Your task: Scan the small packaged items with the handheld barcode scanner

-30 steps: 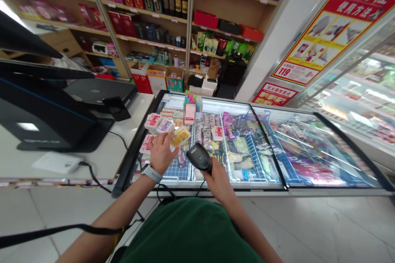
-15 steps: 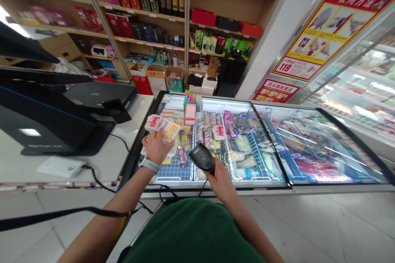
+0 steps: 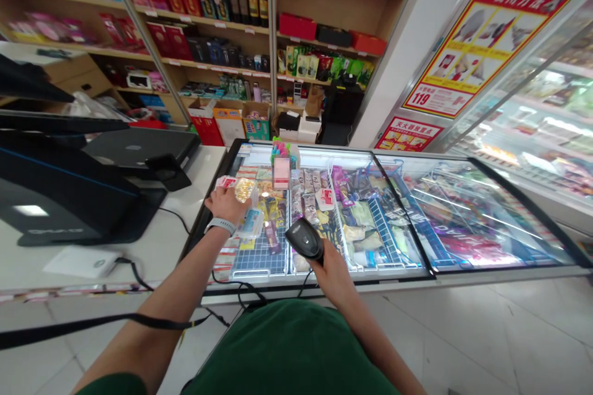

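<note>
Over the glass lid of a chest freezer (image 3: 398, 271) in a small shop, both of the person's hands are busy. The left hand (image 3: 225, 203), with a pale smartwatch (image 3: 220, 224) on its wrist, is closed around a small yellow packet (image 3: 244, 189) and holds it at the freezer's far left corner, right by the edge of the white checkout counter (image 3: 194, 188). A few more small snack packs sit on the glass around that hand: a red and white one (image 3: 225, 182) just behind the fingers, and a clear bluish one (image 3: 252, 222) just beside the wrist, though I honestly can't tell if the hand is touching that one. The right hand (image 3: 334, 271) is wrapped tight around the handle of a black barcode scanner (image 3: 304, 238), which is held above the glass with its head aimed toward the left hand; the two are near each other but apart. The scanner's cable (image 3: 241, 292) droops down over the front edge of the freezer. On the counter to the left there's a black register terminal (image 3: 60, 185) and a white pad (image 3: 76, 261). Under the glass it's all ice cream and frozen packs in wire baskets. Wooden shelves (image 3: 241, 24) with bottles and red boxes fill the back wall, and a red and yellow poster (image 3: 491, 31) hangs on the right.
</note>
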